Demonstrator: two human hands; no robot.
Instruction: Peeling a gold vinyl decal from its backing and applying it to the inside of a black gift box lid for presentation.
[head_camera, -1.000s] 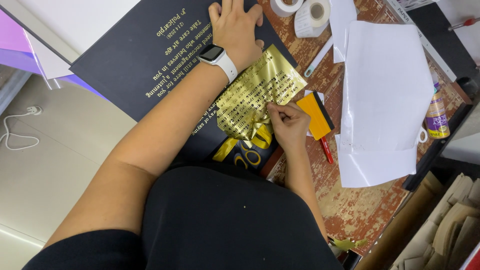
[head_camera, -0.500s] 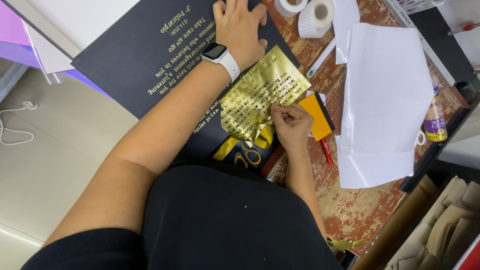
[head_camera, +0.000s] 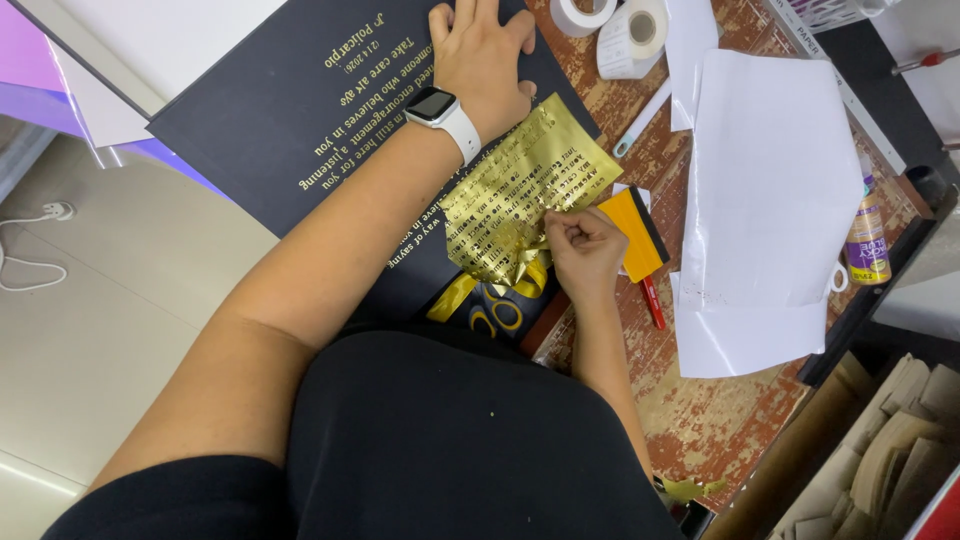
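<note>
1. Head view: the left hand (head_camera: 480, 60) lies flat at twelve o'clock, fingers spread and released, palm pressing on the large dark board (head_camera: 290, 120) with gold lettering. I judge the press is there to keep the board from sliding while the foil is pulled.
2. The right hand (head_camera: 585, 255) sits just right of centre, fingers clenched in a pinch on the edge of the gold foil sheet (head_camera: 520, 195), which lifts and crinkles off the board between the two hands. Its lower end curls at about six o'clock from the sheet's middle.
3. An orange squeegee (head_camera: 632, 232) lies touching the right hand at its three o'clock side, near enough to grab; a red pen (head_camera: 652, 302) sits just below it.
4. White paper sheets (head_camera: 770, 190) cover the worn table (head_camera: 700, 420) toward three o'clock, with tape rolls (head_camera: 630, 35) at one o'clock and a small bottle (head_camera: 866, 240) at the right edge, all apart from the foil.
</note>
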